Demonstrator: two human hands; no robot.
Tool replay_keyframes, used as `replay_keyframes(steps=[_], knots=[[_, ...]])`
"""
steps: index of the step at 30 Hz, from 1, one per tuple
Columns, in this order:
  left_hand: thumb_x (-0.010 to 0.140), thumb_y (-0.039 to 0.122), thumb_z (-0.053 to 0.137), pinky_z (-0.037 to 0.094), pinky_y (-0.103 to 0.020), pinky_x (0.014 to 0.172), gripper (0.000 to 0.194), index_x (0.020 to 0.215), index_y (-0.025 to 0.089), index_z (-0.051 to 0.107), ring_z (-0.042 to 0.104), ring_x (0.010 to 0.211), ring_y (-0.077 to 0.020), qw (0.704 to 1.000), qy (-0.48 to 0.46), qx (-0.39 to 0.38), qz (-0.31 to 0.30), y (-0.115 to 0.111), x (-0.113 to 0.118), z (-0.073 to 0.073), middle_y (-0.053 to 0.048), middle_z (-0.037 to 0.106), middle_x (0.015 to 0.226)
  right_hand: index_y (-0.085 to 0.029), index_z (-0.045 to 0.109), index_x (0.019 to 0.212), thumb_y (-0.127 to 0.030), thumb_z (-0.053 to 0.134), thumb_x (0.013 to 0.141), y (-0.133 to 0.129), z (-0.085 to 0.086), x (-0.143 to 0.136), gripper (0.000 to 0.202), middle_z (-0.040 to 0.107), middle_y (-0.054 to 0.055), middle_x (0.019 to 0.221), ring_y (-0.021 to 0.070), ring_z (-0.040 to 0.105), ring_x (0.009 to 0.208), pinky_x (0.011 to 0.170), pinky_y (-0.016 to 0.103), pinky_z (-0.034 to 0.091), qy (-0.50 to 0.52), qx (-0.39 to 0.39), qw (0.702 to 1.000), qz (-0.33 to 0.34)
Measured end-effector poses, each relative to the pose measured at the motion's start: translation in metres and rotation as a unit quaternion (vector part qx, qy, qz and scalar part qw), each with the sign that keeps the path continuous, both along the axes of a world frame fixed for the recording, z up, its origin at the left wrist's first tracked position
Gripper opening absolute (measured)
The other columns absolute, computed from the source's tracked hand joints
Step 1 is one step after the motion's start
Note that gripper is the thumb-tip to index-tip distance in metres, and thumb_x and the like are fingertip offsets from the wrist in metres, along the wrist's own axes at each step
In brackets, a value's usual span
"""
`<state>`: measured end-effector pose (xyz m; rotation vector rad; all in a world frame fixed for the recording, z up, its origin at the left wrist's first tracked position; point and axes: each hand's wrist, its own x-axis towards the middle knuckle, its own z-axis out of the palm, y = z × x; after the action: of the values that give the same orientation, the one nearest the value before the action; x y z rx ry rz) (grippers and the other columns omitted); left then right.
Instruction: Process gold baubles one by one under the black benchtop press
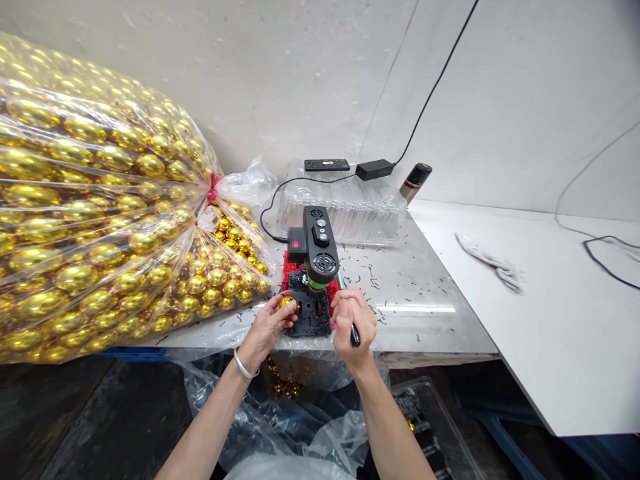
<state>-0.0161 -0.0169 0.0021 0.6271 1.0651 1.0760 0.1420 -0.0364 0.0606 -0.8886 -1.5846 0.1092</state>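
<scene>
- A pale wall stood behind a metal-topped table; dark scraps littered the top around the machine, which I took as my clock's centre.
- At seven o'clock, the left hand had the gold ball clamped between thumb and fingers, by the left edge of the plate; I couldn't tell whether ball and plate touched.
- At five o'clock, the right hand was closed in a fist around a black handle, its end showing on my side; I couldn't make out its other end.
- The ball's glossy skin looked slick and easily marked, so I judged a light, even pinch better than a squeeze, fingertips on its sides and clear of the machine's head.
- A firm right wrist and slow pressure seemed best to me; with the hands so close, a slip could have knocked the ball loose.
- The scraps on the plate seemed worth brushing off, since grit could scratch gold.
- At nine lay a tied bag of more balls; at one, a clear box under an adapter; at three, a glove.
- Marks on the black slab at twelve and the can at two were too small to read; the block beside the machine was blurred. I read no brand.
</scene>
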Motion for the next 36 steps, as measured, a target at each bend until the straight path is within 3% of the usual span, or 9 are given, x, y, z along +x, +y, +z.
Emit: replay_keyframes(steps=[4, 7, 11, 13, 17, 21, 29, 36], knots=[[0.058, 0.048, 0.077, 0.045, -0.021, 0.054, 0.055, 0.099, 0.014, 0.064, 0.058, 0.062, -0.0105, 0.99, 0.13, 0.06, -0.001, 0.011, 0.008, -0.013, -0.001, 0.065, 0.078, -0.021, 0.043, 0.064, -0.007, 0.038, 0.087, 0.001, -0.001, 0.001, 0.027, 0.048, 0.0, 0.061, 0.0144, 0.053, 0.067, 0.057, 0.028, 0.041, -0.007, 0.004, 1.0, 0.0], [0.063, 0.053, 0.071, 0.045, -0.025, 0.059, 0.059, 0.106, 0.013, 0.065, 0.058, 0.067, -0.0134, 0.967, 0.223, 0.12, -0.029, 0.016, 0.016, -0.018, -0.002, 0.067, 0.08, -0.021, 0.043, 0.065, -0.006, 0.038, 0.086, 0.0, 0.0, 0.002, 0.026, 0.048, 0.0, 0.061, 0.0143, 0.052, 0.068, 0.058, 0.028, 0.041, -0.017, 0.007, 1.0, -0.001], [0.075, 0.048, 0.064, 0.045, -0.028, 0.066, 0.05, 0.114, 0.017, 0.067, 0.057, 0.068, -0.0165, 0.892, 0.405, 0.185, -0.071, 0.017, 0.02, -0.016, -0.001, 0.066, 0.072, -0.021, 0.044, 0.066, -0.006, 0.038, 0.086, 0.0, 0.0, 0.002, 0.026, 0.048, 0.0, 0.061, 0.0145, 0.052, 0.069, 0.06, 0.028, 0.042, -0.029, 0.002, 1.0, -0.003], [0.078, 0.043, 0.063, 0.046, -0.03, 0.072, 0.043, 0.115, 0.02, 0.067, 0.059, 0.075, -0.0192, 0.849, 0.473, 0.219, -0.085, 0.015, 0.02, -0.014, -0.003, 0.07, 0.079, -0.021, 0.045, 0.065, -0.007, 0.038, 0.086, 0.0, -0.001, 0.003, 0.026, 0.049, 0.001, 0.062, 0.0148, 0.053, 0.068, 0.06, 0.028, 0.042, -0.03, 0.001, 1.0, -0.005], [0.081, 0.036, 0.063, 0.045, -0.035, 0.085, 0.037, 0.116, 0.021, 0.066, 0.06, 0.094, -0.0233, 0.799, 0.515, 0.296, -0.092, 0.013, 0.02, -0.017, -0.008, 0.071, 0.104, -0.021, 0.046, 0.065, -0.008, 0.038, 0.086, -0.001, 0.0, 0.003, 0.026, 0.051, 0.001, 0.063, 0.015, 0.053, 0.068, 0.06, 0.029, 0.043, -0.028, -0.001, 1.0, -0.006], [0.084, 0.036, 0.061, 0.042, -0.038, 0.089, 0.035, 0.115, 0.02, 0.065, 0.058, 0.101, -0.0254, 0.762, 0.549, 0.334, -0.079, 0.013, 0.022, -0.025, -0.01, 0.07, 0.11, -0.021, 0.046, 0.067, -0.006, 0.037, 0.086, -0.001, -0.003, 0.003, 0.026, 0.05, 0.001, 0.063, 0.0149, 0.053, 0.069, 0.06, 0.029, 0.043, -0.024, 0.005, 1.0, -0.002], [0.086, 0.035, 0.06, 0.039, -0.038, 0.09, 0.031, 0.113, 0.019, 0.065, 0.057, 0.103, -0.0255, 0.754, 0.559, 0.336, -0.079, 0.013, 0.024, -0.027, -0.01, 0.069, 0.11, -0.02, 0.046, 0.071, -0.014, 0.035, 0.089, 0.007, -0.041, 0.005, 0.023, 0.049, 0.002, 0.07, 0.0135, 0.049, 0.065, 0.058, 0.029, 0.043, -0.036, 0.059, 0.998, 0.011], [0.085, 0.035, 0.062, 0.039, -0.037, 0.089, 0.032, 0.113, 0.018, 0.065, 0.057, 0.102, -0.0253, 0.745, 0.564, 0.348, -0.077, 0.013, 0.024, -0.028, -0.01, 0.068, 0.11, -0.021, 0.044, 0.071, -0.018, 0.03, 0.093, 0.013, -0.058, -0.001, 0.026, 0.048, 0.0, 0.072, 0.0127, 0.051, 0.066, 0.065, 0.032, 0.045, -0.002, 0.087, 0.996, -0.01]])
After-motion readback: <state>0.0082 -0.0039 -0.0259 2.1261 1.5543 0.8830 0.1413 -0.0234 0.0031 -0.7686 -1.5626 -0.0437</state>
